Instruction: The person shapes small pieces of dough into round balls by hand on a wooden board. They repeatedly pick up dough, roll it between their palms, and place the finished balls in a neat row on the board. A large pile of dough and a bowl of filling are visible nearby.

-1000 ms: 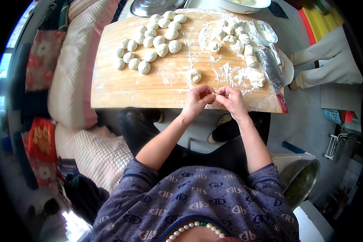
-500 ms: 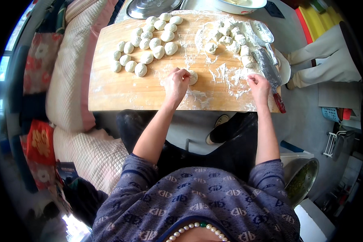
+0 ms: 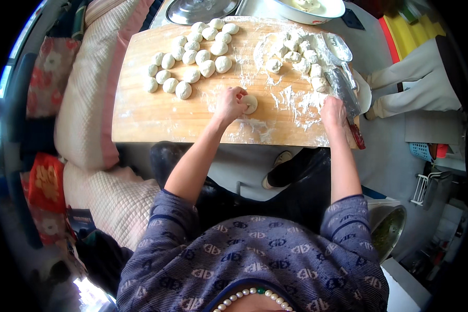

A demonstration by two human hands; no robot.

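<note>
head view: dough ball [image 3: 251, 105] touches left fingers [image 3: 239, 92], grip unclear, with closed right fingers [image 3: 329, 102] well apart.

Grey floor [image 3: 385, 151]; pale quilted cover [image 3: 86, 104] left; bright window [image 3: 2, 91] beyond.

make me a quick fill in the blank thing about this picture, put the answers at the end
The hand beside the knife is the person's ____ hand.
That knife has a ____ handle.
Most smooth dough balls lie on the ____ half of the board.
The necklace has one ____ bead among pale ones.

Missing words: right; red; left; green
</note>
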